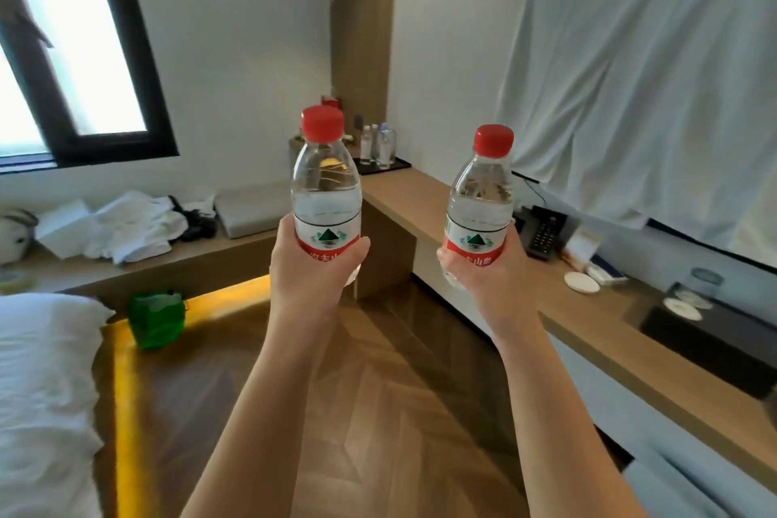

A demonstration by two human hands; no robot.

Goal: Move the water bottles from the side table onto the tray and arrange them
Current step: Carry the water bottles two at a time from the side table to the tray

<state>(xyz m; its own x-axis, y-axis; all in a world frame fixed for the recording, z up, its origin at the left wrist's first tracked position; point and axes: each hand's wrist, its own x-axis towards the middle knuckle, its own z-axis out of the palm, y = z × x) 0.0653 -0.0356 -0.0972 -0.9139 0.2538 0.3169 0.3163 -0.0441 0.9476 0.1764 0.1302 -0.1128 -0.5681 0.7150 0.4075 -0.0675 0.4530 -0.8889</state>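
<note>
**Two bottles in hand, neither set down yet**

The left hand [319,261] is wrapped round the label of one red-capped bottle [326,185], and the right hand [479,269] round a second bottle [481,198]. Both are held upright above the floor, well apart from the black tray [399,164] at the far corner of the worktop [420,198]. I judge the carry about midway, with placing and arranging left to do. The count is two bottles in hand, plus three or four standing bottles [378,145] on that tray (too small to count surely).

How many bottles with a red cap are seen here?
2. The left bottle is in the left hand, the right bottle in the right hand. The far bottles on the black tray are too blurred to judge; some may be hidden.
</note>
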